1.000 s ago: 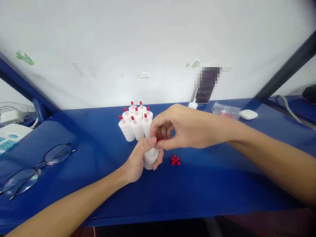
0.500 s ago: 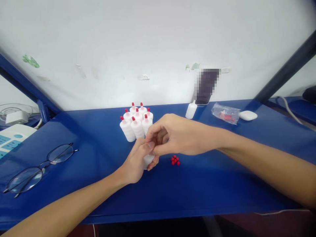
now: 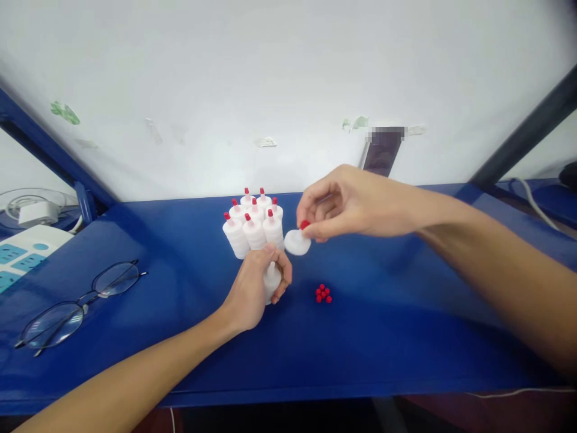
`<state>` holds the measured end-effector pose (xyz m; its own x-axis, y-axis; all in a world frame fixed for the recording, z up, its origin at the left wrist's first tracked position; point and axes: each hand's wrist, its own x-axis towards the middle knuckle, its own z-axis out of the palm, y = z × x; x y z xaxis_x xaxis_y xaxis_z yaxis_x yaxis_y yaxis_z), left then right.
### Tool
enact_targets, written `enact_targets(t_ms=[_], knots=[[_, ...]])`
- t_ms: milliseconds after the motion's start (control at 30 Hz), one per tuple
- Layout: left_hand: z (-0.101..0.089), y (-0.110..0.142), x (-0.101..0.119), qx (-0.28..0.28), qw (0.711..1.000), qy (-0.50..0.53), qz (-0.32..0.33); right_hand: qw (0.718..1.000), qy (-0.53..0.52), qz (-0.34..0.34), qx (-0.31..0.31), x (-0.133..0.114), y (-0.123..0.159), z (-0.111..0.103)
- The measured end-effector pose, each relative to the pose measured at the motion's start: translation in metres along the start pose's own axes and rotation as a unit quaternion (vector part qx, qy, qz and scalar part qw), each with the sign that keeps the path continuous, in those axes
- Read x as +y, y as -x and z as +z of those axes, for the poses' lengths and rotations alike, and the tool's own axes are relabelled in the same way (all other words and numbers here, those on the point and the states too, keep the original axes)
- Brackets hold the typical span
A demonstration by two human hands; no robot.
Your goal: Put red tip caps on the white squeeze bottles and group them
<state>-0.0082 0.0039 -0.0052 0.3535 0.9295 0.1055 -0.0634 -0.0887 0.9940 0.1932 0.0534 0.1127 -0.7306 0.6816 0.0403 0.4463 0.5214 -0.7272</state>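
My left hand [image 3: 252, 290] is wrapped round a small white bottle [image 3: 271, 282] standing on the blue table [image 3: 387, 337]. My right hand [image 3: 349, 201] pinches the red tip of a white nozzle cap [image 3: 297, 240], held in the air just right of and above the bottle. A cluster of several white bottles with red caps [image 3: 252, 224] stands right behind my left hand. A small heap of loose red caps [image 3: 323, 293] lies on the table to the right of the held bottle.
A pair of glasses [image 3: 76, 304] lies at the left. A white power strip [image 3: 27, 252] and a cable coil sit at the far left edge. A dark phone [image 3: 383, 155] leans on the white wall behind my right hand.
My right hand has lifted up and to the right, taking the white nozzle cap off the bottle. My left hand still holds the bottle in place.
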Motion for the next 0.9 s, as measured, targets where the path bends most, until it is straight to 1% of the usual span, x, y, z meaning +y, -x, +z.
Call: enact_targets(t_ms=[67, 100, 167, 267, 367, 433, 500, 600, 667, 733, 800, 900], knots=[[0.000, 0.001, 0.001, 0.022, 1.000, -0.008, 0.006, 0.998, 0.051, 0.026, 0.011, 0.009, -0.004, -0.003], [0.001, 0.001, 0.002, 0.019, 1.000, -0.008, 0.013, 0.997, 0.071, 0.034, 0.007, 0.014, -0.007, 0.000], [0.001, 0.003, 0.003, -0.007, 1.000, -0.008, 0.020, 0.994, 0.098, 0.041, -0.016, 0.023, -0.014, 0.011], [0.002, 0.005, 0.002, -0.032, 0.999, -0.016, 0.013, 0.993, 0.104, 0.007, -0.054, 0.031, -0.022, 0.032], [0.002, 0.004, 0.001, -0.026, 1.000, -0.013, 0.002, 0.992, 0.094, -0.008, -0.083, 0.034, -0.025, 0.043], [0.001, 0.003, 0.002, -0.015, 1.000, -0.005, -0.004, 0.992, 0.083, -0.002, -0.092, 0.034, -0.024, 0.042], [0.001, 0.001, 0.003, -0.003, 1.000, 0.000, -0.010, 0.992, 0.077, 0.011, -0.096, 0.033, -0.023, 0.036], [0.001, 0.000, 0.004, 0.006, 1.000, -0.001, -0.017, 0.994, 0.077, 0.016, -0.073, 0.029, -0.020, 0.025], [0.001, -0.001, 0.003, 0.008, 1.000, -0.003, -0.019, 0.997, 0.069, -0.001, -0.040, 0.023, -0.017, 0.019], [0.000, -0.001, 0.002, 0.008, 1.000, -0.001, -0.018, 0.998, 0.042, -0.026, -0.025, 0.015, -0.013, 0.016], [-0.001, 0.000, 0.000, 0.004, 1.000, -0.003, -0.012, 0.998, 0.003, -0.049, -0.036, 0.007, -0.009, 0.018], [-0.003, 0.002, -0.003, -0.016, 1.000, -0.019, 0.017, 0.995, -0.039, -0.066, -0.063, -0.002, -0.006, 0.025]])
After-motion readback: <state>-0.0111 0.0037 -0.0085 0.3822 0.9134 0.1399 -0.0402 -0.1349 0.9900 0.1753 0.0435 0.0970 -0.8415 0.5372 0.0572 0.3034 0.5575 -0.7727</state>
